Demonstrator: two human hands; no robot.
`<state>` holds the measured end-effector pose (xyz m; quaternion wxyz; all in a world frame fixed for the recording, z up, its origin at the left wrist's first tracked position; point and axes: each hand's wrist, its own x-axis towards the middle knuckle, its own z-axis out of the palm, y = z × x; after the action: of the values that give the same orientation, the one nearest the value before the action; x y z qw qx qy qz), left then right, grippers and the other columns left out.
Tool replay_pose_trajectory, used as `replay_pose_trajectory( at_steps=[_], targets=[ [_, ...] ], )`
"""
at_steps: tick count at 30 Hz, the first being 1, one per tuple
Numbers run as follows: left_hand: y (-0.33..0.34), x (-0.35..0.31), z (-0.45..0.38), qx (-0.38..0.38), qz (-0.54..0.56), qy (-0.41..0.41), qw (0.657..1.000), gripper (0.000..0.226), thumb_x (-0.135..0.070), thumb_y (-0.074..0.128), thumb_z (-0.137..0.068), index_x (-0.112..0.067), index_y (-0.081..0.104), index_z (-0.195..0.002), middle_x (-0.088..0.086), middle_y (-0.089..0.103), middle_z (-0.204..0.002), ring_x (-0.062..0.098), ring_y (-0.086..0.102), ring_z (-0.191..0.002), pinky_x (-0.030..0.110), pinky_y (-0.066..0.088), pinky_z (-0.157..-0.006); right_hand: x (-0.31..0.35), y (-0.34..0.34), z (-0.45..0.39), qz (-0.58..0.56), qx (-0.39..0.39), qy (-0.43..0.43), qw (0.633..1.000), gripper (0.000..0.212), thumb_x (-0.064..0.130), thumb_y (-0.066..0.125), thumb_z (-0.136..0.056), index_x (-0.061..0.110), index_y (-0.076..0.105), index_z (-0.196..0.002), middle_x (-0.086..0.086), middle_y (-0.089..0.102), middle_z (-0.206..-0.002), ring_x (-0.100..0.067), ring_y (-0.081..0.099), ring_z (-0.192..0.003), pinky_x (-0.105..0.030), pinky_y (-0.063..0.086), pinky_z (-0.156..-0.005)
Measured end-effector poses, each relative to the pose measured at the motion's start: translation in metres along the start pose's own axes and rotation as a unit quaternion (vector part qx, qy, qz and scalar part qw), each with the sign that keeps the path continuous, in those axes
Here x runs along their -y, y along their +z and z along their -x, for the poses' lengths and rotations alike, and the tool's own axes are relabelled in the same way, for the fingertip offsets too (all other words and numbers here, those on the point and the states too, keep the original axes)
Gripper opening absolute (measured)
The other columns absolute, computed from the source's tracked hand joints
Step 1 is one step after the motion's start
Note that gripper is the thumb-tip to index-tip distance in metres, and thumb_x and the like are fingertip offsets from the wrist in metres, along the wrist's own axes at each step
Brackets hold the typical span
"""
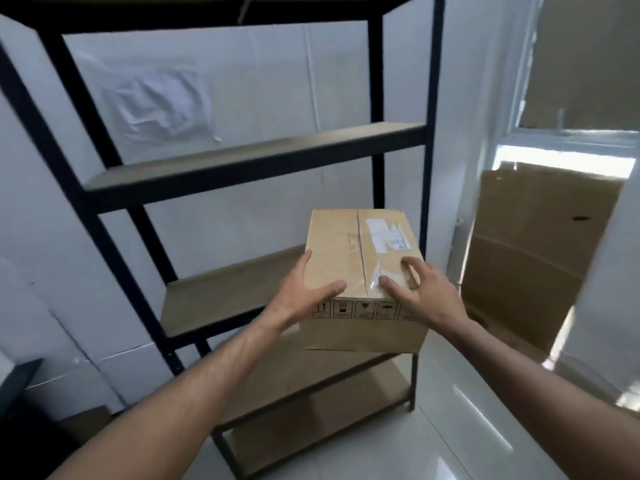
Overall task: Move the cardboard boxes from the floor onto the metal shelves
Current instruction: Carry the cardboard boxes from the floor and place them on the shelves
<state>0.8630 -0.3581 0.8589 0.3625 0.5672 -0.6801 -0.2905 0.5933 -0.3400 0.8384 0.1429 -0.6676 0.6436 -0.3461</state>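
A taped brown cardboard box point(346, 244) with a white label and handling symbols on its front sits at the right end of the middle shelf board point(225, 299) of the black metal shelving. Its near end overhangs the shelf's front edge. My left hand point(301, 299) holds the box's near left corner, thumb on the top and fingers along the left side. My right hand point(429, 296) rests on the top near the right front corner, its fingers spread and loose.
The upper shelf board point(242, 161) and the lower boards carry nothing in view. A large flattened cardboard sheet point(536, 254) leans against the wall at right. Glossy white floor point(450, 427) lies below. A dark object point(17, 379) stands at the lower left.
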Motion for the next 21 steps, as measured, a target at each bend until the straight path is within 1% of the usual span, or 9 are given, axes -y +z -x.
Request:
replay_pose_trajectory(
  at_steps=[1, 4, 7, 11, 13, 15, 16, 19, 21],
  targets=[
    [-0.016, 0.008, 0.000, -0.010, -0.002, -0.006, 1.000, 0.123, -0.075, 0.082, -0.063, -0.030, 0.022, -0.161, -0.003, 0.040, -0.159, 0.012, 0.044, -0.130, 0.039, 0.041, -0.112, 0.014, 0.011, -0.007, -0.017, 0.016, -0.009, 1.000, 0.101, 0.095, 0.050, -0.071, 0.032, 0.042, -0.149, -0.006, 0.051, -0.142, -0.023, 0.060, -0.111, -0.045, 0.056, -0.089],
    [-0.058, 0.036, 0.002, -0.040, -0.010, -0.036, 0.999, 0.121, -0.076, 0.079, -0.064, -0.030, 0.023, -0.161, -0.002, 0.035, -0.163, 0.019, 0.040, -0.142, 0.046, 0.039, -0.116, 0.048, 0.043, -0.026, -0.069, 0.073, -0.034, 0.994, 0.117, 0.098, 0.063, -0.057, 0.032, 0.041, -0.151, -0.004, 0.047, -0.143, -0.016, 0.052, -0.111, -0.036, 0.054, -0.090],
    [-0.088, 0.066, 0.006, -0.059, -0.011, -0.066, 0.996, 0.116, -0.072, 0.078, -0.070, -0.029, 0.022, -0.161, -0.001, 0.034, -0.164, 0.021, 0.038, -0.145, 0.045, 0.038, -0.116, 0.073, 0.074, -0.043, -0.076, 0.145, -0.059, 0.985, 0.125, 0.093, 0.078, -0.044, 0.036, 0.040, -0.149, -0.001, 0.044, -0.141, -0.019, 0.048, -0.119, -0.043, 0.053, -0.099],
    [-0.121, 0.109, 0.006, -0.076, -0.022, -0.101, 0.992, 0.107, -0.069, 0.076, -0.076, -0.027, 0.026, -0.160, 0.000, 0.033, -0.164, 0.022, 0.036, -0.147, 0.051, 0.036, -0.119, 0.102, 0.123, -0.067, -0.055, 0.200, -0.102, 0.973, 0.119, 0.073, 0.090, -0.049, 0.035, 0.040, -0.149, -0.003, 0.039, -0.145, -0.026, 0.044, -0.131, -0.050, 0.045, -0.111],
    [-0.132, 0.129, 0.003, -0.078, -0.025, -0.116, 0.990, 0.100, -0.065, 0.075, -0.081, -0.026, 0.028, -0.160, 0.001, 0.034, -0.163, 0.022, 0.036, -0.147, 0.049, 0.035, -0.120, 0.114, 0.149, -0.077, -0.057, 0.207, -0.119, 0.970, 0.114, 0.069, 0.090, -0.053, 0.032, 0.041, -0.149, -0.004, 0.036, -0.149, -0.028, 0.042, -0.134, -0.051, 0.043, -0.114],
    [-0.140, 0.142, 0.000, -0.083, -0.035, -0.129, 0.988, 0.099, -0.069, 0.072, -0.080, -0.028, 0.029, -0.159, 0.003, 0.032, -0.163, 0.022, 0.035, -0.147, 0.047, 0.033, -0.121, 0.124, 0.170, -0.086, -0.060, 0.206, -0.128, 0.968, 0.113, 0.067, 0.090, -0.056, 0.030, 0.041, -0.151, -0.005, 0.035, -0.150, -0.029, 0.041, -0.135, -0.051, 0.041, -0.115],
    [-0.144, 0.148, -0.002, -0.085, -0.043, -0.138, 0.986, 0.103, -0.073, 0.072, -0.076, -0.029, 0.029, -0.159, 0.003, 0.030, -0.163, 0.022, 0.036, -0.146, 0.047, 0.033, -0.120, 0.128, 0.181, -0.091, -0.064, 0.209, -0.133, 0.967, 0.113, 0.067, 0.090, -0.058, 0.029, 0.040, -0.152, -0.005, 0.035, -0.149, -0.028, 0.041, -0.135, -0.050, 0.042, -0.115],
    [-0.155, 0.164, -0.010, -0.085, -0.080, -0.164, 0.980, 0.131, -0.086, 0.078, -0.055, -0.028, 0.026, -0.160, 0.002, 0.026, -0.161, 0.023, 0.036, -0.144, 0.049, 0.035, -0.120, 0.139, 0.210, -0.111, -0.065, 0.221, -0.151, 0.961, 0.111, 0.065, 0.090, -0.061, 0.027, 0.040, -0.153, -0.003, 0.037, -0.144, -0.027, 0.043, -0.132, -0.048, 0.043, -0.114],
    [-0.160, 0.176, -0.016, -0.099, -0.117, -0.169, 0.974, 0.140, -0.090, 0.079, -0.046, -0.027, 0.027, -0.160, -0.001, 0.023, -0.163, 0.021, 0.033, -0.146, 0.047, 0.033, -0.121, 0.145, 0.227, -0.123, -0.069, 0.226, -0.162, 0.958, 0.107, 0.063, 0.089, -0.064, 0.027, 0.042, -0.152, -0.002, 0.040, -0.142, -0.026, 0.046, -0.130, -0.046, 0.045, -0.112]
  ],
)
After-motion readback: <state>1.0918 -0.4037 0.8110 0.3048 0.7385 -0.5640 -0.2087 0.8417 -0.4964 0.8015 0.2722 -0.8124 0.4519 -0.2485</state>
